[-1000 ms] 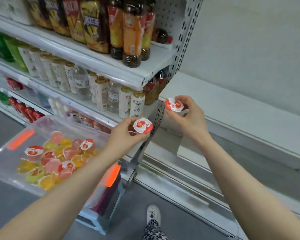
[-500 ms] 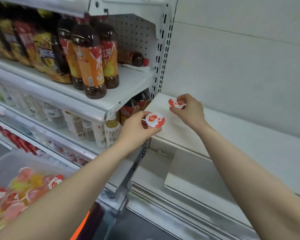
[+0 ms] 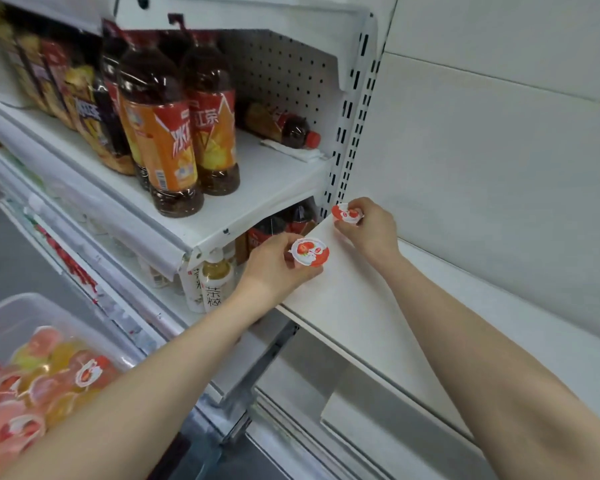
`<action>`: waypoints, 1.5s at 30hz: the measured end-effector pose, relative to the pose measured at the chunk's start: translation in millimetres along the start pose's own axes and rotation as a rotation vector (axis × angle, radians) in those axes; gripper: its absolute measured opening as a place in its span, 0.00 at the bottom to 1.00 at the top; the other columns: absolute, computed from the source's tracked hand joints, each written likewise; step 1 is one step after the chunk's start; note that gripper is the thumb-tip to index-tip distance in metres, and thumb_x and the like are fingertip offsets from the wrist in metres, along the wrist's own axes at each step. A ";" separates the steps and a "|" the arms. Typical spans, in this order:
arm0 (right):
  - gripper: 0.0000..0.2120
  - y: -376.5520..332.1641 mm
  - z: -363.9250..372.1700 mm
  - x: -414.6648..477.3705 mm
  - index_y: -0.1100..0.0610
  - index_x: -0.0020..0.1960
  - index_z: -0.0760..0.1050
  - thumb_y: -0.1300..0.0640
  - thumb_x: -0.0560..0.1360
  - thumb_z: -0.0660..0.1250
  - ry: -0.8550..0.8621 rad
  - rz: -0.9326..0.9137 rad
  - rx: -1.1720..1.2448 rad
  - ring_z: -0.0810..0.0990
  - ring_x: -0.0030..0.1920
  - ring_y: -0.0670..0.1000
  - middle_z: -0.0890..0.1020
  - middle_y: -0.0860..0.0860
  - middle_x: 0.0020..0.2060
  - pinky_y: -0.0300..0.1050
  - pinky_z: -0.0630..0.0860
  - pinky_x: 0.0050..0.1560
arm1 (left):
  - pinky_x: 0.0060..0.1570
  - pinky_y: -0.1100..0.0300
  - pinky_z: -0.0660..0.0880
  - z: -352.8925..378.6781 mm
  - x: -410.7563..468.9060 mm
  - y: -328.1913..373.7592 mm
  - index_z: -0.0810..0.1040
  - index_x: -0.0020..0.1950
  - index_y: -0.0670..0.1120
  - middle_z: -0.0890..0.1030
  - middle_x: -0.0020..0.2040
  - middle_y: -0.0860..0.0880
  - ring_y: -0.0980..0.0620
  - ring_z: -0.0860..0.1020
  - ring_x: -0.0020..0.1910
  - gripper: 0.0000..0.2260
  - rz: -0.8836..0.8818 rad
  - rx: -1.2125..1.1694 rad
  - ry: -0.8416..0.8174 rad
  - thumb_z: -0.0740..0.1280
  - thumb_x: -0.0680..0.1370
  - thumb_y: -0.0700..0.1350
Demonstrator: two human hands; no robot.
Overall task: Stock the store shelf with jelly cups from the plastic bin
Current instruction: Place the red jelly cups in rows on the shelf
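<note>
a shop aisle: white metal shelving (image 3: 264, 174) with pegboard back, stocked with rows of bottled drinks (image 3: 163, 140).

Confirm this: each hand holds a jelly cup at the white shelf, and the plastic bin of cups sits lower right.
Wrong on one point: the plastic bin sits lower left, not lower right, as the head view shows. The rest stands: the left hand holds one jelly cup and the right hand a second jelly cup at the white shelf.
</note>
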State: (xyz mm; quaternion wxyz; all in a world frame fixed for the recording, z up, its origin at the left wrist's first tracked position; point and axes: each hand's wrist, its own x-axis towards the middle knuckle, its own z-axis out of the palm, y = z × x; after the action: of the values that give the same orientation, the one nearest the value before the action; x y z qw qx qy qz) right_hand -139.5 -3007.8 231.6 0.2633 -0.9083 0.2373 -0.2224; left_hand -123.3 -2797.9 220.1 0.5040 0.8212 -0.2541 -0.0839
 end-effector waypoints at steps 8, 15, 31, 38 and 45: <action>0.17 12.7 4.0 19.0 0.55 0.59 0.76 0.48 0.74 0.71 0.001 -0.062 -0.008 0.79 0.50 0.55 0.81 0.53 0.52 0.46 0.72 0.50 | 0.52 0.53 0.79 20.3 25.4 3.5 0.79 0.57 0.52 0.81 0.52 0.55 0.57 0.80 0.48 0.23 0.037 0.051 0.014 0.78 0.66 0.56; 0.18 28.7 -13.1 22.6 0.58 0.64 0.75 0.58 0.75 0.68 -0.096 -0.326 -0.239 0.76 0.56 0.60 0.77 0.56 0.59 0.49 0.72 0.54 | 0.51 0.51 0.78 41.4 51.5 22.9 0.78 0.57 0.50 0.81 0.51 0.53 0.54 0.80 0.48 0.22 0.031 0.072 0.017 0.77 0.66 0.54; 0.24 27.8 -51.0 -0.3 0.61 0.69 0.71 0.60 0.75 0.68 -0.060 -0.412 -0.526 0.74 0.59 0.64 0.75 0.59 0.64 0.57 0.72 0.55 | 0.59 0.55 0.72 24.7 50.1 27.3 0.70 0.70 0.44 0.75 0.62 0.47 0.49 0.75 0.59 0.28 0.199 0.359 -0.012 0.70 0.75 0.56; 0.24 1.1 -68.7 -62.2 0.61 0.68 0.72 0.58 0.74 0.70 0.024 -0.446 -0.622 0.76 0.56 0.64 0.76 0.59 0.62 0.56 0.72 0.53 | 0.67 0.55 0.63 -15.2 14.0 26.9 0.64 0.75 0.45 0.69 0.70 0.46 0.45 0.67 0.68 0.26 0.456 0.665 -0.038 0.67 0.78 0.48; 0.23 -53.3 -65.5 -153.9 0.61 0.69 0.71 0.56 0.76 0.68 0.056 -0.422 -0.652 0.75 0.59 0.64 0.77 0.59 0.62 0.56 0.72 0.55 | 0.65 0.53 0.66 -71.0 -45.8 -1.9 0.66 0.73 0.44 0.70 0.68 0.45 0.44 0.68 0.66 0.27 0.660 0.752 -0.070 0.69 0.76 0.48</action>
State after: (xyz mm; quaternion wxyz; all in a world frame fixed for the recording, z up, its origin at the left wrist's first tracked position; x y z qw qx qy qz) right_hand -278.7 -2907.9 269.7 -0.0973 -0.9667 0.1107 -0.2093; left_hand -134.0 -2718.5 247.0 0.1639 0.8186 -0.5298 0.1497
